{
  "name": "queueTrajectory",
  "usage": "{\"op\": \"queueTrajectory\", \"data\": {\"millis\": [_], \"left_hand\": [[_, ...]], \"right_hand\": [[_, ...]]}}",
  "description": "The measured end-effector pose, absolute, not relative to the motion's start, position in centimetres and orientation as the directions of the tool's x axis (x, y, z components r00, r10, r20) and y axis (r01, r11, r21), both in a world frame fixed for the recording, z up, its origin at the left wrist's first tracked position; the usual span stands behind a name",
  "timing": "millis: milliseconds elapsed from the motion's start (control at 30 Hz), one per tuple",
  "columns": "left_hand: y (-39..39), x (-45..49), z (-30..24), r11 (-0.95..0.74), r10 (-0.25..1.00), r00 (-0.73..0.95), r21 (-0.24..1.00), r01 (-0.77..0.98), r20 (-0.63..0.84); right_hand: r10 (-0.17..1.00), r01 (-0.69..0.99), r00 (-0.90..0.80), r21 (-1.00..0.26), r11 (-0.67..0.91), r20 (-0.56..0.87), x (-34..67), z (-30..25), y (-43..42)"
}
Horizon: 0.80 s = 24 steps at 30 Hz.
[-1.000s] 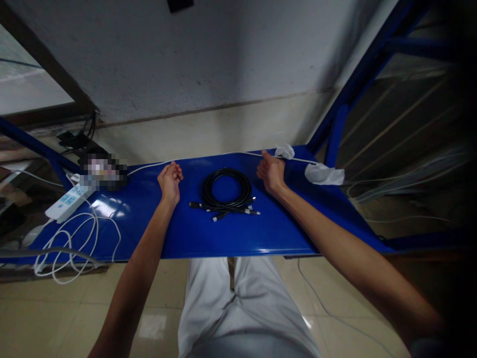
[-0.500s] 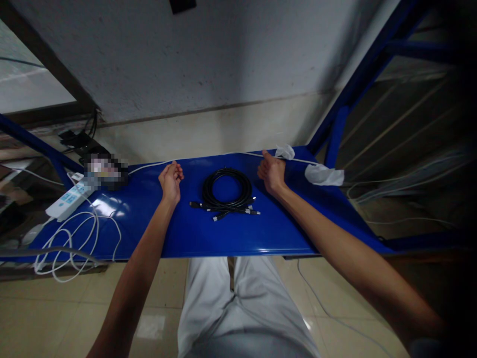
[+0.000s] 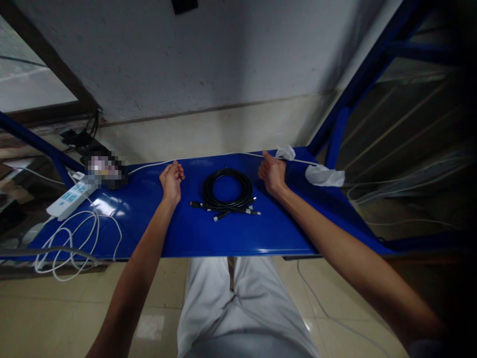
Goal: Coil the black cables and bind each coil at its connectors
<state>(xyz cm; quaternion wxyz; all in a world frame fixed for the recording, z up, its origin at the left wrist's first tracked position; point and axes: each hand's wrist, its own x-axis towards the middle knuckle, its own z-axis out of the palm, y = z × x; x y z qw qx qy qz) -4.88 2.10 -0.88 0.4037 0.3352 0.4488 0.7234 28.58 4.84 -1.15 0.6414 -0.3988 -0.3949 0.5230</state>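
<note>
A coil of black cables (image 3: 247, 188) lies on the blue tabletop (image 3: 238, 236) between my two hands. Several metal-tipped plugs stick out at the coil's near side, where the ends cross. To its left rests my left hand (image 3: 171, 182), fingers loosely curled in, with nothing visible in them. My right hand (image 3: 273, 174) is on the other side, closed in a loose fist with the thumb up. Neither hand touches the coil. Behind the right hand, a thin white cord (image 3: 255, 154) runs along the table's back edge.
At the left sit a white power strip (image 3: 70, 199) and a tangle of white cord (image 3: 97, 233), beside a blurred-out item (image 3: 104, 169). Crumpled white wrapping (image 3: 325, 175) lies at the right. Blue frame posts (image 3: 337, 134) and a wall (image 3: 208, 59) stand behind.
</note>
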Motion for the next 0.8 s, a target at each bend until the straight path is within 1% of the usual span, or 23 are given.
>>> {"op": "queueTrajectory", "data": {"millis": [200,800], "left_hand": [[2.09,-4.81,-0.78,-0.268,0.885,-0.449,0.921,-0.282,0.121],[2.00,-4.87,-0.81,-0.270,0.890,-0.440,0.918,-0.290,0.122]], "right_hand": [[0.986,-0.395,0.139,-0.908,0.138,0.089,28.66,-1.32,4.96],[0.987,-0.369,0.133,-0.920,0.130,0.086,28.65,-1.31,4.98]]}}
